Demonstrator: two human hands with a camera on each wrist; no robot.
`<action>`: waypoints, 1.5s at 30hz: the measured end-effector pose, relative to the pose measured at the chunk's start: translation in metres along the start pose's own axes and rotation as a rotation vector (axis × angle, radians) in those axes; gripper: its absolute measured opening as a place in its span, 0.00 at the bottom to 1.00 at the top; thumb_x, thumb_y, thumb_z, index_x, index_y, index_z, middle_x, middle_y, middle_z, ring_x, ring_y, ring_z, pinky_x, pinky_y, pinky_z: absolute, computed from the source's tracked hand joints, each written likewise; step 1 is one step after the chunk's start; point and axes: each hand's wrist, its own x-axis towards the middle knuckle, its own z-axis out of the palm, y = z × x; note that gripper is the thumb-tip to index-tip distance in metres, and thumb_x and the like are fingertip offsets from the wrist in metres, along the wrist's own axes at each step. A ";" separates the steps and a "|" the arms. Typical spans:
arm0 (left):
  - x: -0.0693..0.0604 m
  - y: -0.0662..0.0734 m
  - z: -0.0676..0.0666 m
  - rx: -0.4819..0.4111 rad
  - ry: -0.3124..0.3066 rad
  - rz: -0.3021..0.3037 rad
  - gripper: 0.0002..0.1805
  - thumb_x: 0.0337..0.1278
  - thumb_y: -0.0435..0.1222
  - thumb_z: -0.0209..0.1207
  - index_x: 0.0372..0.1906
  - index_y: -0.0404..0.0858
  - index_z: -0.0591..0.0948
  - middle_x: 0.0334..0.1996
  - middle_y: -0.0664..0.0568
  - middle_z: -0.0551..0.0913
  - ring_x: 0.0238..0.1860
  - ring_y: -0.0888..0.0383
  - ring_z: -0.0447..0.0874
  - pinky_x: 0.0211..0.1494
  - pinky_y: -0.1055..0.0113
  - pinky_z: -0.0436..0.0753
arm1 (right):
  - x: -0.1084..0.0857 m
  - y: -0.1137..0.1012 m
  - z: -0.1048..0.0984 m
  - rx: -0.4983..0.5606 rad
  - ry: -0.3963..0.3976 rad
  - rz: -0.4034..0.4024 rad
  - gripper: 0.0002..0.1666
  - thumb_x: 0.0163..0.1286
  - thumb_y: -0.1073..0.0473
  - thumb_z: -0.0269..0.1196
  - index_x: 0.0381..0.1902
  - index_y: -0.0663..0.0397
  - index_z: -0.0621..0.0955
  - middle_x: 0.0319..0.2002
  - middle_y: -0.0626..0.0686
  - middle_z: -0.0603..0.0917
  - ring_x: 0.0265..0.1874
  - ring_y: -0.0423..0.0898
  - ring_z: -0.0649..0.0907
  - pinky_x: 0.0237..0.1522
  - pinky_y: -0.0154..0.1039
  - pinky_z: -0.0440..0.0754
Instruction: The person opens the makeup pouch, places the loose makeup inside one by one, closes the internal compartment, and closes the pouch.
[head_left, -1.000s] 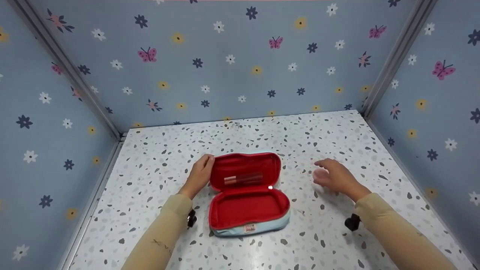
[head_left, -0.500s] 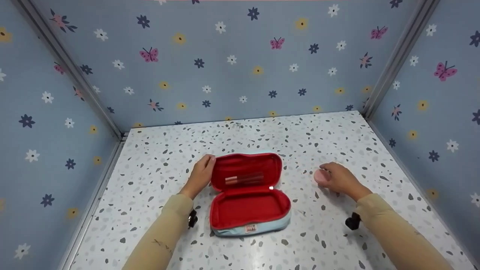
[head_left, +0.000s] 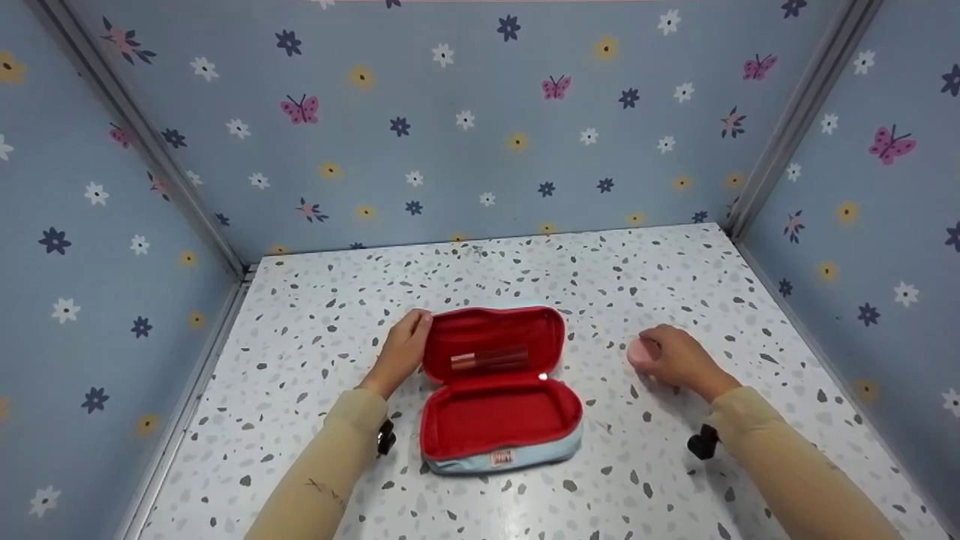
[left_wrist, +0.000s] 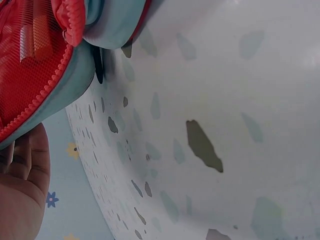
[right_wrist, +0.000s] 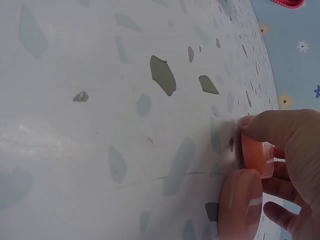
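"Head view: what has just changed?"

"The right hand (head_left: 681, 360) has steadied. A second earlier the small round pink plastic-looking case (head_left: 642, 352) in it is blurred; now it shows clearly, low at the speckled white tabletop (head_left: 337, 292). The light-blue red-lined fabric zip pouch (head_left: 551, 447) lies unzipped where it was."

"And for the work?"

"The case is outside the pouch, to its right and well apart. The right hand seems to be the busy one; the left hand (head_left: 401, 349) looks like the steadying one."

"How do the hands stand?"

"The right one is partly closed, thumb and bent fingers pinching the case. The right wrist camera also shows a second rounded peach piece (right_wrist: 240, 206) just beside; whether it is a half of the same case, nobody can tell from here. The left one grips the upper left edge of the pouch's raised half, fingers bent behind it."

"Anything inside?"

"Behind the red mesh pocket (left_wrist: 15, 90) in that half sit slim pink-and-dark tubes (head_left: 489, 358). The lower half shows bare red lining."

"Any brand or writing?"

"A small white-and-red label (head_left: 502, 456) on the pouch's front carries lettering, too blurred to read. Dark marks (head_left: 325, 491) on the left sleeve are illegible too. No writing shows on the case."
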 end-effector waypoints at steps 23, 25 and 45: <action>-0.002 -0.003 -0.001 -0.012 -0.009 -0.020 0.19 0.89 0.44 0.45 0.56 0.36 0.81 0.47 0.43 0.85 0.48 0.51 0.82 0.60 0.53 0.81 | -0.006 -0.030 -0.001 0.065 0.014 -0.084 0.39 0.66 0.56 0.78 0.69 0.71 0.78 0.62 0.68 0.84 0.59 0.63 0.83 0.64 0.63 0.81; -0.001 -0.003 -0.001 -0.013 -0.007 -0.022 0.19 0.89 0.44 0.45 0.57 0.36 0.82 0.47 0.43 0.85 0.48 0.51 0.82 0.60 0.53 0.81 | -0.007 -0.033 0.000 0.062 0.021 -0.112 0.39 0.66 0.57 0.78 0.68 0.71 0.79 0.61 0.68 0.85 0.57 0.63 0.84 0.63 0.63 0.81; -0.002 0.001 -0.001 0.001 -0.003 -0.018 0.18 0.90 0.43 0.45 0.56 0.36 0.81 0.48 0.43 0.85 0.48 0.51 0.81 0.60 0.54 0.81 | -0.008 -0.067 0.005 0.066 0.055 -0.261 0.34 0.65 0.58 0.79 0.64 0.68 0.83 0.53 0.62 0.87 0.53 0.59 0.85 0.59 0.61 0.84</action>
